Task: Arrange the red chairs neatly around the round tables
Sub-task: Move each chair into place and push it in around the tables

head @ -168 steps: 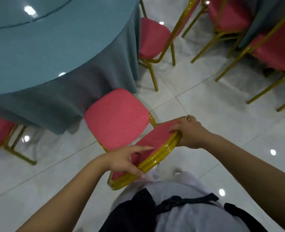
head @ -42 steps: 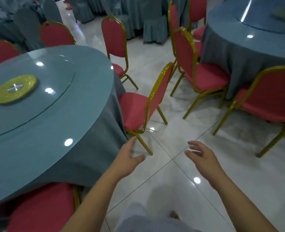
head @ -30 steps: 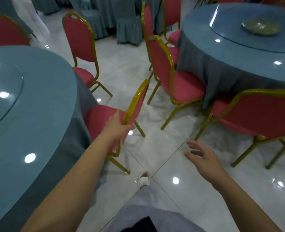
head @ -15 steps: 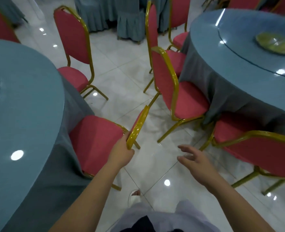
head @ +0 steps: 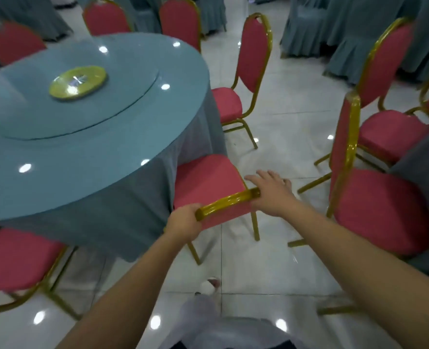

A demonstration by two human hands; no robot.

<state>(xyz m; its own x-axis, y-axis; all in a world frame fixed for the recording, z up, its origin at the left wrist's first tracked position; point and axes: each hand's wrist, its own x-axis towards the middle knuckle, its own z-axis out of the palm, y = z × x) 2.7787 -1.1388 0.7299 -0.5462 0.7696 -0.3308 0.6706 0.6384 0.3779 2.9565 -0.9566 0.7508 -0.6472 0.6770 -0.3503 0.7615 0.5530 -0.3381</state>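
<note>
A red chair with a gold frame stands at the near right edge of the round table, which wears a teal cloth. Its seat front sits under the cloth's hem and its backrest faces me. My left hand grips the left end of the backrest's gold top rail. My right hand lies on the rail's right end with its fingers stretched out over it. Another red chair stands further round the table, and a third one at the lower left.
Two red chairs stand close on the right beside a second teal-clothed table. More red chairs line the first table's far side. A yellow-green disc sits on its glass turntable. My foot is on the white tiles.
I have stepped behind the chair. My left hand kept hold of its backrest, and my right hand came down from the air onto the rail's right end. The chair now faces the table.
</note>
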